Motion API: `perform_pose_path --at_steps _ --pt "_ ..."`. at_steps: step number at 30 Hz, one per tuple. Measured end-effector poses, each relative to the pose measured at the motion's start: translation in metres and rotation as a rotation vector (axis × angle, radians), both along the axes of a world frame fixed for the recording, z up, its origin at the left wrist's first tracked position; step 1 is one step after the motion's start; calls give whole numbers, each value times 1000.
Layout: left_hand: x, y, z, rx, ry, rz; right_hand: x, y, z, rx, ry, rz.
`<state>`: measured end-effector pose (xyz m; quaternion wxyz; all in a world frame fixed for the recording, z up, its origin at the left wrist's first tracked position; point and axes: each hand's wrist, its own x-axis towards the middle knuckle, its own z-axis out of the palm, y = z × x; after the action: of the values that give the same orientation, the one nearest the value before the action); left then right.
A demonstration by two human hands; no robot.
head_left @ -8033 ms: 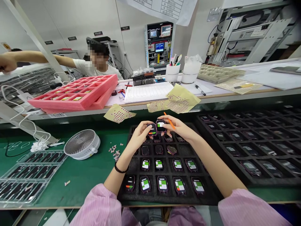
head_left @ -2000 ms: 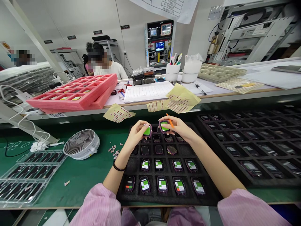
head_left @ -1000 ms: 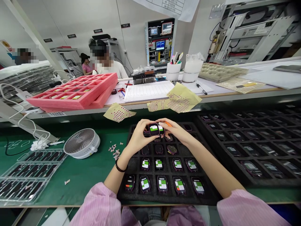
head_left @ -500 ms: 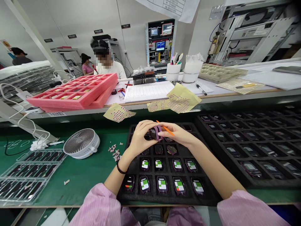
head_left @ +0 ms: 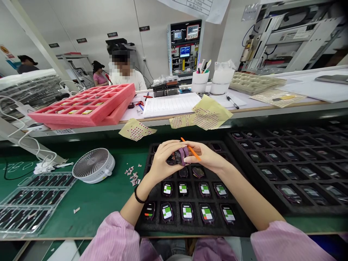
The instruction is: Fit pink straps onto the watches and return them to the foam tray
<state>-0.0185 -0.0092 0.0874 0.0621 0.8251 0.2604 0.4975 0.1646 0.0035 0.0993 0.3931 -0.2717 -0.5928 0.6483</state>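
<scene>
A purple-framed watch-like device [head_left: 180, 156] is held between both hands above a black foam tray [head_left: 174, 199]. My left hand [head_left: 164, 157] wraps its fingers over the top and its thumb below. My right hand [head_left: 206, 156] grips the device's right side with its fingertips and also holds a thin orange stick [head_left: 191, 149], slanting down to the right. Below the hands, similar devices sit in the tray's compartments, several with lit green and white screens, such as one device [head_left: 187, 212] in the front row.
A second black tray of devices [head_left: 289, 194] lies at right. To the left are a small round fan [head_left: 94, 165], clear plastic trays [head_left: 38, 203] and small scattered pieces [head_left: 133, 175]. Behind, a shelf holds pink foam trays [head_left: 84, 105] and papers [head_left: 171, 105]; a person [head_left: 127, 79] is beyond.
The held device has tilted slightly and lowered a little between the hands. My fingers have shifted slightly around it; both hands keep their hold.
</scene>
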Motion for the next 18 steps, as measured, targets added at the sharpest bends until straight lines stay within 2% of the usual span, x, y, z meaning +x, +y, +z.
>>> perform_pose_path --at_steps 10,12,15,18 --pt "0 -2 0 29 -3 9 -4 -6 2 148 -59 -71" --pt "-1 -2 2 37 -26 32 1 -6 7 231 -35 -157" --pt "-2 -4 5 -2 -63 52 12 -9 15 364 82 -357" --pt "-3 -5 6 -45 -91 50 22 -17 19 474 179 -451"
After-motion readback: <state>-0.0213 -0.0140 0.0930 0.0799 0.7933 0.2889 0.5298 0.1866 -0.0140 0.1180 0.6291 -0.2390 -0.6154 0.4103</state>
